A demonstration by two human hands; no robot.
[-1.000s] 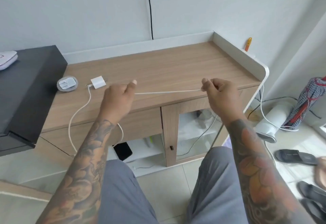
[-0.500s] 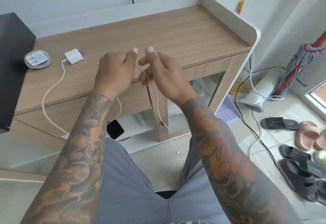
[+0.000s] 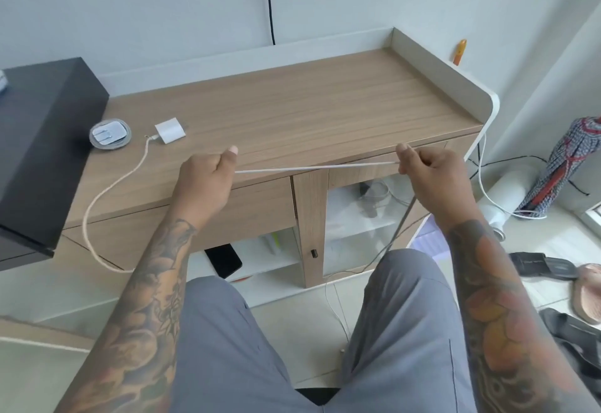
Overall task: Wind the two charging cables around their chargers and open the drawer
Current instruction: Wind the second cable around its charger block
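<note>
The left hand (image 3: 208, 181) and right hand (image 3: 429, 175) each pinch the white cable (image 3: 312, 168), stretched taut above the cabinet's (image 3: 325, 100) front edge, its square charger (image 3: 169, 130) lying well left (the other already wound). Winding is under way; next, likely looping this length onto that charger.

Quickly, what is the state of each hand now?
Left hand: closed, pinching the white cable.
Right hand: closed, pinching the same cable.

Cabinet top (image 3: 292, 113) matt wood grain; charger (image 3: 169, 130) smooth white plastic; cable (image 3: 110, 181) braided, cream; door (image 3: 361, 227) frosted glass.
</note>
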